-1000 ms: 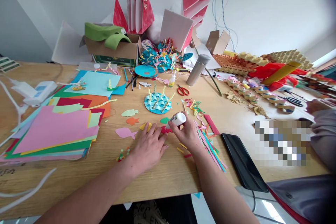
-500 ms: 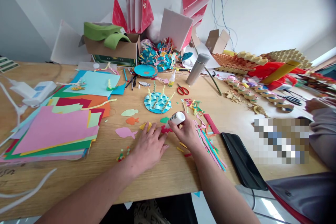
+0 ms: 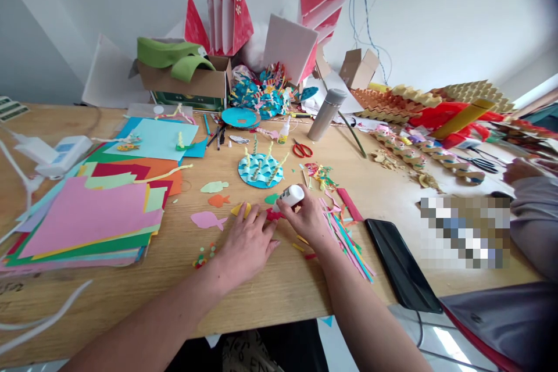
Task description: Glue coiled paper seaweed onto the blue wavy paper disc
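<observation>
Slightly leftward, the white glue bottle [image 3: 288,197] has edged, its nozzle tilted down at the red paper cut-out [image 3: 274,215], which lies flat on the tabletop [image 3: 279,296] between both hands. The right hand [image 3: 308,220] has a closed grip around the bottle's body, fingers and thumb wrapped on it. The left hand [image 3: 246,247] lies open and palm-down, with nothing held, its fingertips [image 3: 265,233] resting beside the cut-out and a yellow paper piece [image 3: 239,209]. The bottle looks light and easy to hold by its body. The cut-out looks thin, soft and easily creased, and wet glue could make it cling, so its edge or a flat fingertip seems the safest place to take it.

Just left lie a pink paper fish [image 3: 207,220] and an orange paper fish [image 3: 218,201]. Ahead sits a blue paper disc [image 3: 260,171] with twisted paper spikes, and paper strips [image 3: 346,247] spill to the right. A stack of coloured paper [image 3: 87,215] fills the left side. At far right, a co-worker's hand [image 3: 521,171] works apart.
</observation>
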### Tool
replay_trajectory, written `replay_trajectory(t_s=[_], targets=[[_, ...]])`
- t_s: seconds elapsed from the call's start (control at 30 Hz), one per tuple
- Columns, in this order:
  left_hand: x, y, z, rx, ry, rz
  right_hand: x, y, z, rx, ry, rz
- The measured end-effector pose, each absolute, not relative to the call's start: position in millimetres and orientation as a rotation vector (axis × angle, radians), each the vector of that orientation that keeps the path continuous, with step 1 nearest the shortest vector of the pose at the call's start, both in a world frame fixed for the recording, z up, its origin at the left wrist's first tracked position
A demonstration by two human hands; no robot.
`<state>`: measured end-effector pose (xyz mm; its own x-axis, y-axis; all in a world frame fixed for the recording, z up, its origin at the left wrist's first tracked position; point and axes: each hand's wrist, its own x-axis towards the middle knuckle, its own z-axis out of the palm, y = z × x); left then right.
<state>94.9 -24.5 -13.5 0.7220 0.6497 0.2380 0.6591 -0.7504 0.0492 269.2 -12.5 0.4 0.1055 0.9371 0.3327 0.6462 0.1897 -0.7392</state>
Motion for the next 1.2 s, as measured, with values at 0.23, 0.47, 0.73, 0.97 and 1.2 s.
replay_trajectory(t_s=[0.23,0.47,0.73,0.97,1.2], targets=[[94.7,-24.2,-14.2,-2.875,-1.086,-0.407,269.0,-13.7,3.1,-1.549,-1.635,0.432],[94.9,-24.7,-13.7,-2.883,-1.093,-0.390,268.9,-12.7,1.6,-1.564,-1.621,0.421],[95.1,-25.7,-8.9,-2.886,-1.086,-0.389,268.2,-13.9,3.3,-1.586,-1.646,0.400],[95.1,-26.0,-9.8,-2.899,-1.091,-0.367,267.9,-14.2,5.3,-1.572,-1.629,0.433],[95.3,-26.2,-10.9,-2.889,-1.098,-0.371,268.8,-15.4,5.7,-1.550,-1.637,0.467]])
